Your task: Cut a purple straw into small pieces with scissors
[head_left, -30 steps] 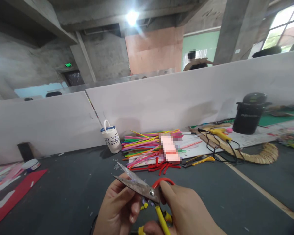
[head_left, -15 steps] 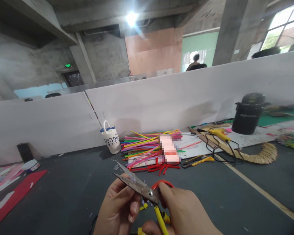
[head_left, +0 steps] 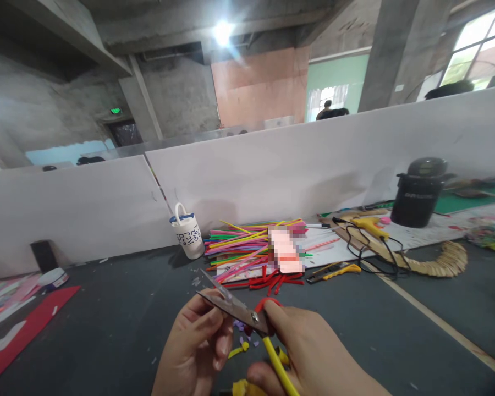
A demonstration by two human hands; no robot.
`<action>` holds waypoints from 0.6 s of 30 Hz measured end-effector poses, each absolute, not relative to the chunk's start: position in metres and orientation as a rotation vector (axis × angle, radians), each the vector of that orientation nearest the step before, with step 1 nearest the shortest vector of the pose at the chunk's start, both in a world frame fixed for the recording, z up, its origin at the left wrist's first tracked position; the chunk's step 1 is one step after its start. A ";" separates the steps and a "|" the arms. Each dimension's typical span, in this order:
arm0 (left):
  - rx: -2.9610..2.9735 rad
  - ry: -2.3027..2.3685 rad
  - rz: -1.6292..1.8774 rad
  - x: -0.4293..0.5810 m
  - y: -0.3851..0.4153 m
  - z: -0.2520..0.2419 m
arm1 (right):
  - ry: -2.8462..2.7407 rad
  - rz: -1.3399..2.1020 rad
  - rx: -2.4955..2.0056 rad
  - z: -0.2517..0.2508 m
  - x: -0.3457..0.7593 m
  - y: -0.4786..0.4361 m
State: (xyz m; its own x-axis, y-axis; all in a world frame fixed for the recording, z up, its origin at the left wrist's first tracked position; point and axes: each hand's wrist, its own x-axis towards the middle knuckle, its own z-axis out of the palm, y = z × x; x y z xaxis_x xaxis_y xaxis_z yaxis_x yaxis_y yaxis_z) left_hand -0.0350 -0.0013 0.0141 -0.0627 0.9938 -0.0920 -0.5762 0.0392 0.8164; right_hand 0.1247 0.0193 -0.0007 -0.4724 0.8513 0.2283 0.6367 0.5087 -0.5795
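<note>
My right hand point(head_left: 301, 341) grips a pair of scissors point(head_left: 235, 309) with one red and one yellow handle. Their blades point up and left, a little apart, across the fingertips of my left hand point(head_left: 202, 335). My left thumb and forefinger are pinched together there. A hint of pale purple shows between the blades, but what the fingers hold is too small and covered to name. Small purple scraps point(head_left: 241, 325) and yellow bits point(head_left: 239, 349) lie on the dark table below the scissors. A larger yellow thing point(head_left: 247, 388) lies partly hidden under my right hand.
Behind my hands lies a bundle of coloured pipe cleaners point(head_left: 239, 247), beside a white cup point(head_left: 187, 236). To the right are a yellow utility knife point(head_left: 338, 270), a corded yellow glue gun point(head_left: 371, 225) and a black flask point(head_left: 418, 192). Red paper point(head_left: 37, 324) lies left. A white partition point(head_left: 247, 176) closes the back.
The scissors have shifted slightly right and their blades are closer together. More of the purple scraps and yellow bits shows between my hands.
</note>
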 end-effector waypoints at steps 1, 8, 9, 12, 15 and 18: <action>0.661 0.832 1.439 -0.034 -0.002 0.014 | -2.262 0.581 -1.222 -0.001 0.124 0.019; 0.649 0.816 1.398 -0.030 -0.003 0.013 | -2.237 0.543 -1.206 -0.006 0.123 0.016; 0.648 0.808 1.399 -0.030 -0.003 0.013 | -2.234 0.529 -1.201 -0.007 0.123 0.016; 0.661 0.786 1.383 -0.030 -0.003 0.012 | -2.236 0.495 -1.232 -0.008 0.122 0.017; 0.668 0.793 1.376 -0.031 -0.002 0.011 | -2.241 0.487 -1.272 -0.009 0.121 0.017; 0.673 0.778 1.380 -0.032 -0.002 0.011 | -2.247 0.502 -1.281 -0.010 0.122 0.018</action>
